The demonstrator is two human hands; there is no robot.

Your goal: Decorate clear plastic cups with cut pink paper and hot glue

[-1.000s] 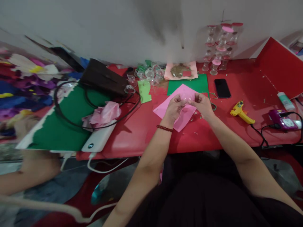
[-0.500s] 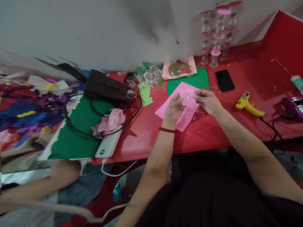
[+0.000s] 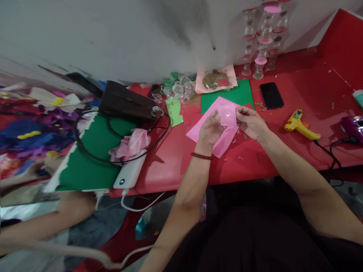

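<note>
Between my two hands is a small clear plastic dome or cup [image 3: 227,114], see-through against the pink paper. My left hand [image 3: 210,129], a red bead bracelet at its wrist, is closed with thumb and fingers at the dome's left edge. On the opposite side my right hand [image 3: 250,121] pinches at the right edge, where its fingertips partly hide what they grip. Beneath both lies a sheet of pink paper [image 3: 200,131], cut or folded near its lower right. A green sheet [image 3: 210,103] shows just behind it.
On the red table [image 3: 170,162] are a yellow glue gun [image 3: 301,126], a phone [image 3: 271,95], stacked clear cups [image 3: 259,70], loose plastic cups [image 3: 178,88], a brown case [image 3: 126,101] and a white power bank [image 3: 129,173] with cables. At left, another person's arm [image 3: 56,219] reaches among paper flowers.
The view has shifted slightly. My right fingers have opened a little and moved slightly at the dome's right edge; my left hand keeps its hold.
</note>
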